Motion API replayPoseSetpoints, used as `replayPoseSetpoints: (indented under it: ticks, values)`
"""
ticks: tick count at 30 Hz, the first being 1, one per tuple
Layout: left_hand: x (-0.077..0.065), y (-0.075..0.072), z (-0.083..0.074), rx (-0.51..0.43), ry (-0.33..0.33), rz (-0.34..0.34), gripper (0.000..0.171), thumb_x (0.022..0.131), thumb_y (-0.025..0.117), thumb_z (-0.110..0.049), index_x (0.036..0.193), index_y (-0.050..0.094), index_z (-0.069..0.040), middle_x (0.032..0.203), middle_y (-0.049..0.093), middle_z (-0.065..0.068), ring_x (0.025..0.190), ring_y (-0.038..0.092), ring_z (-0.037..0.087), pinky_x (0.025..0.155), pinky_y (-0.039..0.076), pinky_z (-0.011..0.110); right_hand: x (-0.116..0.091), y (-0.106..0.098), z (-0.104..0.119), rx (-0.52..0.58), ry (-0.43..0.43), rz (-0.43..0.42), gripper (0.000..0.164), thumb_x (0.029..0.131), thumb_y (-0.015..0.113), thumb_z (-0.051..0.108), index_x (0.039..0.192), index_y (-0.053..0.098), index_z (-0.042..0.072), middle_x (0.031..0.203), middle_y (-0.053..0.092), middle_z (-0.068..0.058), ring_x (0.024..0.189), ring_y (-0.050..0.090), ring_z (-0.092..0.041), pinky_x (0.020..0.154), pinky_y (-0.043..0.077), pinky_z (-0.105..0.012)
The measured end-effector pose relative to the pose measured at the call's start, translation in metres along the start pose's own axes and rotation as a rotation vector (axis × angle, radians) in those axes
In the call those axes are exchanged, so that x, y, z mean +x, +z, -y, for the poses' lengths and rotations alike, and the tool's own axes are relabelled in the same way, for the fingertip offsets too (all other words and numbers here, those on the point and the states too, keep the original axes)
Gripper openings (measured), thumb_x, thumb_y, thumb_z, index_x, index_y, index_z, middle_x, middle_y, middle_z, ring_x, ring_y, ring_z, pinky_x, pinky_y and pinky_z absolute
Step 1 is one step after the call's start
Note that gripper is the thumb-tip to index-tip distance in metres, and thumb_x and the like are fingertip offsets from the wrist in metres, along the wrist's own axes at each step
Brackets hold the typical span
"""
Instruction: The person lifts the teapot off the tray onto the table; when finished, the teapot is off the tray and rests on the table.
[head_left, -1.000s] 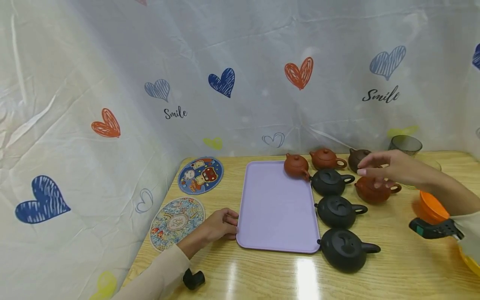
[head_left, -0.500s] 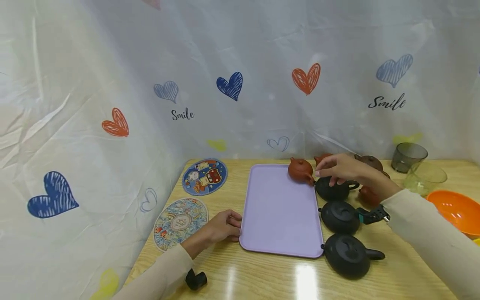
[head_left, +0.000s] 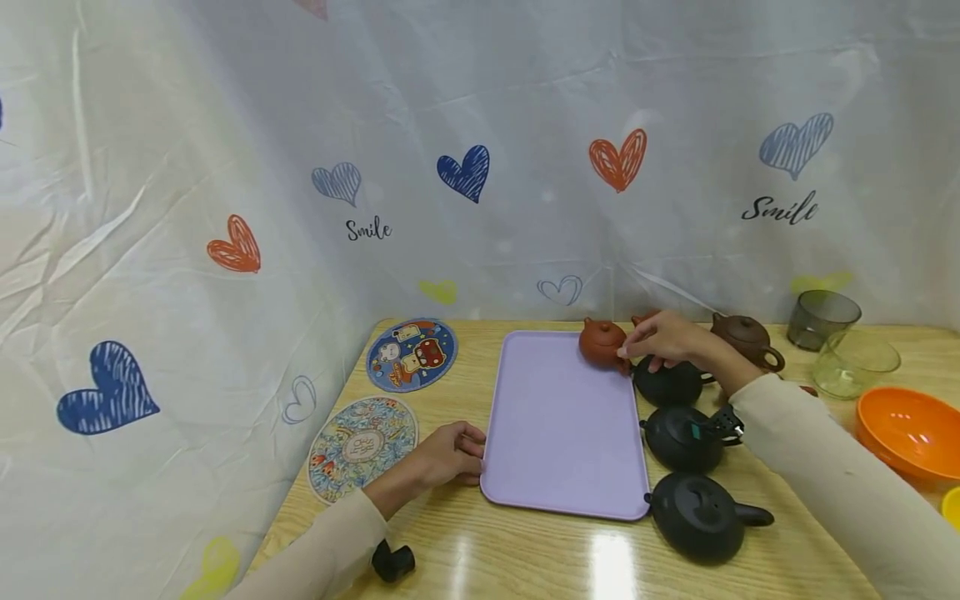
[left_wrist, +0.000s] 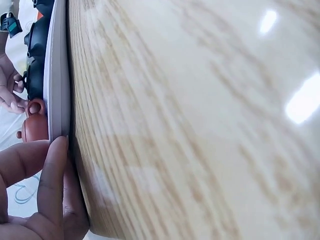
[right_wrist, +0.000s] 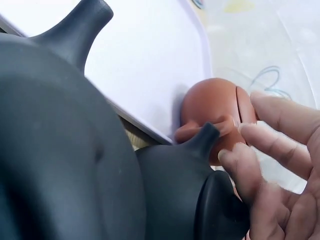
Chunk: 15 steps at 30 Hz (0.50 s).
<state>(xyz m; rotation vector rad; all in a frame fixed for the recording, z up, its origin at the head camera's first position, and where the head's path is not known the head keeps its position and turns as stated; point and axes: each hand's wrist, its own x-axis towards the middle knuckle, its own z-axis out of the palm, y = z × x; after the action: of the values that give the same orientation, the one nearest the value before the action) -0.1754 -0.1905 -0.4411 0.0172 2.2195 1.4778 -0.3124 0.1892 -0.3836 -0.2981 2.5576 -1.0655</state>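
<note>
My left hand [head_left: 448, 454] is at the left edge of a lilac tray [head_left: 562, 433]; in the left wrist view its thumb and finger pinch the rim. On the tray's far right corner sits a small reddish-brown teapot [head_left: 600, 342], handle toward the right. My right hand [head_left: 663, 339] reaches over the dark teapots, its loosely bent fingertips right at the handle of this reddish-brown teapot. In the right wrist view, the fingers [right_wrist: 270, 142] are spread beside its lid and handle. Below that hand stands a black teapot [head_left: 663, 385], partly covered by it.
Two more black teapots [head_left: 697, 517] line the tray's right side. A dark brown teapot [head_left: 742, 335], a grey glass [head_left: 821, 321], a yellowish glass [head_left: 851, 367] and an orange bowl [head_left: 907, 429] stand farther right. Two round patterned mats [head_left: 363, 446] lie at the left.
My right hand has moved left from above the brown teapots to the reddish-brown teapot on the tray. My left hand has stayed at the tray's edge. The view has shifted slightly.
</note>
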Motion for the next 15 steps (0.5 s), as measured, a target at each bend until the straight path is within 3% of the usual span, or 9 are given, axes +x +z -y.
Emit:
replayPoseSetpoints:
  ticks: [15]
  values:
    - [-0.0008,0.0005,-0.0003,-0.014,0.002,0.003,0.040,0.087,0.068,0.005,0.124,0.052,0.008,0.104,0.059,0.016,0.084,0.064,0.019,0.076,0.064,0.033,0.0081,0.0029,0.0017,-0.096,0.025,-0.026,0.030,0.083,0.082,0.033,0.097,0.078,0.006,0.083,0.070,0.000,0.060,0.063,-0.014,0.053,0.048,-0.027]
